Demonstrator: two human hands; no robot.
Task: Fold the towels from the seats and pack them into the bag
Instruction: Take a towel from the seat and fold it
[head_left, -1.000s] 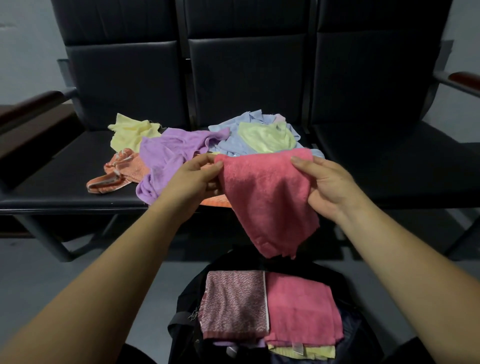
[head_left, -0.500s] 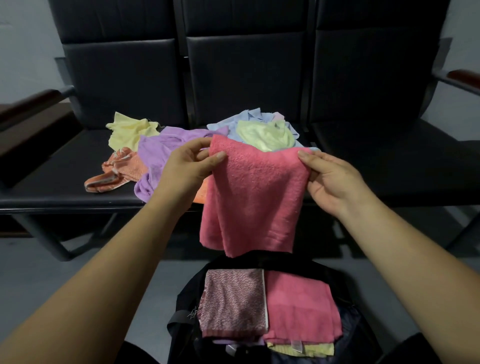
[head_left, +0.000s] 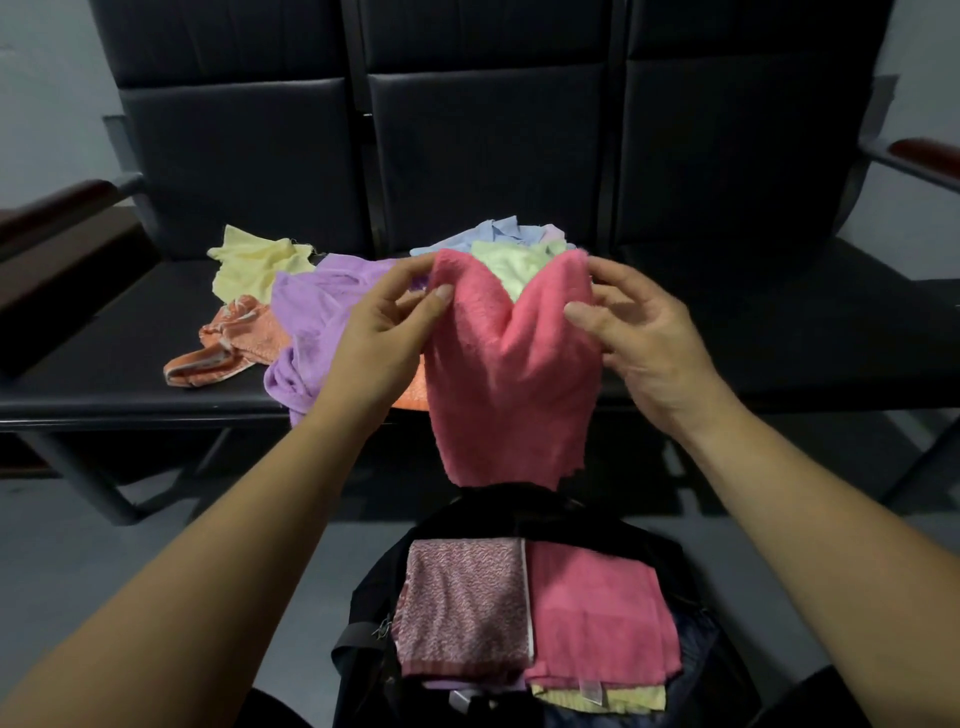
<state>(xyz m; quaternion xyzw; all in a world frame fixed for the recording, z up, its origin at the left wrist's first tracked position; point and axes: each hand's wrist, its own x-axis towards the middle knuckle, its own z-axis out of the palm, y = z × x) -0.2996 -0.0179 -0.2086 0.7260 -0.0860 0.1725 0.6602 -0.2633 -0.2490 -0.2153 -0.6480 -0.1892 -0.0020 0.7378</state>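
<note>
One pink towel (head_left: 511, 374) hangs in the air at the centre of the view, above the bag and in front of the seats; its top edge sags into a V between two raised corners; its lower edge ends just above the bag's rim. Two hands hold it: the left hand (head_left: 384, 332) pinches the corner at 10 o'clock between thumb and fingers; the right hand (head_left: 639, 338) pinches the corner at 2 o'clock the same way; both stand close together, with only the towel's width between them.

One black bag (head_left: 374, 597) lies open on the floor at 6 o'clock; two folded towels lie side by side on top inside it, a patterned maroon one (head_left: 462, 608) at the left and a pink one (head_left: 597, 618) at the right, touching; a yellow one (head_left: 623, 699) shows beneath the pink; a small pale tag (head_left: 592, 693) hangs at the near edge, any writing on it too small to read.

Five loose towels lie crumpled on the seats from 10 to 12 o'clock: yellow (head_left: 254, 265), orange (head_left: 234, 343), purple (head_left: 311, 322), blue (head_left: 493, 234) and pale green (head_left: 509, 265); the purple overlaps the orange; the green rests on the blue.

Three black padded seats (head_left: 779, 338) stand in a row at 12 o'clock; two armrests (head_left: 57, 208) flank them at 9 and 3 o'clock; grey floor (head_left: 130, 571) lies below.
</note>
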